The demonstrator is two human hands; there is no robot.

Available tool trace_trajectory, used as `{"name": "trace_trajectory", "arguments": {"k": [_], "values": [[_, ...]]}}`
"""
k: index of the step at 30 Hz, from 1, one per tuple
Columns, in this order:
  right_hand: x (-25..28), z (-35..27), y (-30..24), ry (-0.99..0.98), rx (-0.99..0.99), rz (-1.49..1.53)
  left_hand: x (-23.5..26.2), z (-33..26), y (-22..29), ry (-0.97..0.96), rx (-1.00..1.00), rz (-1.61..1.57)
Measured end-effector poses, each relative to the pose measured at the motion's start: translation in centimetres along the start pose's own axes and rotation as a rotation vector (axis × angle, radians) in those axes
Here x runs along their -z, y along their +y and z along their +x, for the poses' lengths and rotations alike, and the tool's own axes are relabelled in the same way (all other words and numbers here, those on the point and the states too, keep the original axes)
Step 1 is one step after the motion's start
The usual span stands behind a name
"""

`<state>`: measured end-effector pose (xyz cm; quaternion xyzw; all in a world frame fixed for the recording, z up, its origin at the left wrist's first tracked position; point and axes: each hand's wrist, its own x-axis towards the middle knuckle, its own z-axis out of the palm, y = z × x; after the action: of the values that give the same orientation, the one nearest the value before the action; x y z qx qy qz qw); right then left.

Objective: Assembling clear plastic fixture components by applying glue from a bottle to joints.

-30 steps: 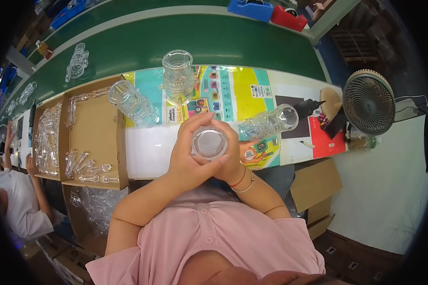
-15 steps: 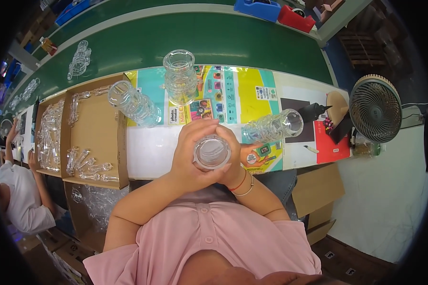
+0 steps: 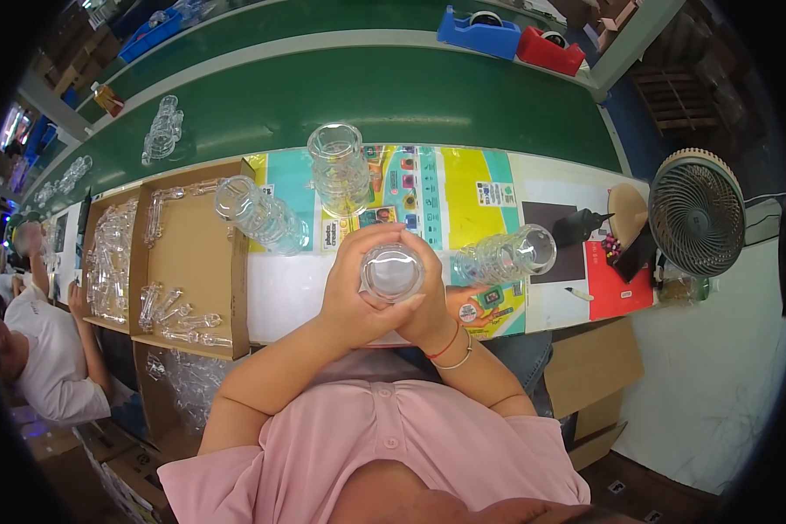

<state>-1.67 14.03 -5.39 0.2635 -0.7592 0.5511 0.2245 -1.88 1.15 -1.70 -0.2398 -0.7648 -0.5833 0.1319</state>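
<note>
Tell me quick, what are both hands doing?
Left hand: closed around the clear plastic jar.
Right hand: closed around the same jar.

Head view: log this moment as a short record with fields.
Left hand: wrapped around the clear plastic jar, from the left
Right hand: holds the same jar from the right
Jar: held above the near table edge, round end facing the camera
Upright jar stack: on the colourful sheet
Lying jar stacks: one left, one right
Cardboard tray: small clear parts
Fan: far right
</note>
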Motion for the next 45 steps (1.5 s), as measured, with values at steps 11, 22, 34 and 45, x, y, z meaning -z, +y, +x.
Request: {"name": "trace_trajectory", "arguments": {"k": [11,22,34,45], "values": [[-0.2,0.0,0.5,0.014,0.020,-0.031,0.1,0.1,-0.4,0.005,-0.009,-0.033],[-0.1,0.2,-0.5,0.034,-0.009,0.007,1.0,0.5,-0.3,-0.046,-0.056,-0.023],[-0.3,-0.4,0.5,-0.021,-0.038,0.151,1.5,8.9,-3.3,0.665,0.128,0.044],[-0.5,-0.3,0.7,0.033,-0.037,0.188,0.7,5.9,-2.8,0.508,0.083,-0.129]]}}
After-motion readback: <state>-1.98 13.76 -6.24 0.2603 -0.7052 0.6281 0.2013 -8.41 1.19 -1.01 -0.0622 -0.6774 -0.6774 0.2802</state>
